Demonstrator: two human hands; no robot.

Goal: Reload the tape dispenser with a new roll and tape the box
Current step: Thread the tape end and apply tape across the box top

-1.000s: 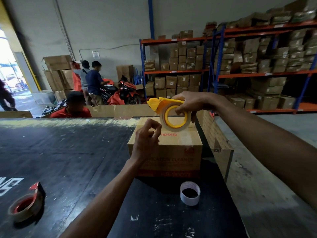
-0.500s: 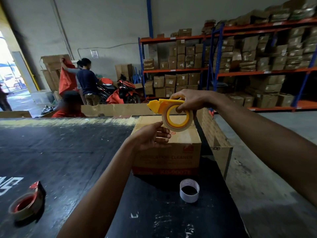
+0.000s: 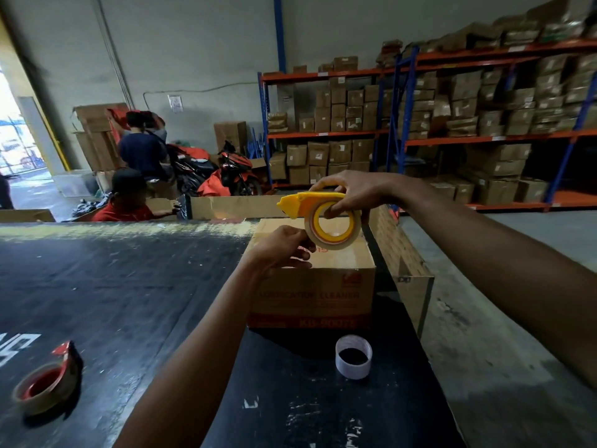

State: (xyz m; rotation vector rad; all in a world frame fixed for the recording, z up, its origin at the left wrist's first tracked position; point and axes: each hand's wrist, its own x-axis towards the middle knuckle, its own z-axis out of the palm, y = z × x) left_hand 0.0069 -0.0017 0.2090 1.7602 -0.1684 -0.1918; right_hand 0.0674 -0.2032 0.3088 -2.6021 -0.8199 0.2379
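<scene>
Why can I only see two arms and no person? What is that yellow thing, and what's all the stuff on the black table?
The camera sits on a person's head and looks down, so you only see their arms reaching out, as if through their eyes. The right hand holds a yellow tape dispenser with a roll of tape in it, above a cardboard box. The left hand is by the roll with its fingers pinched, perhaps on the tape's end; I can't see for sure. On the black table there is also an empty white tape core near the box and a red tape dispenser far left. Behind are shelves of boxes and other people working.
</scene>
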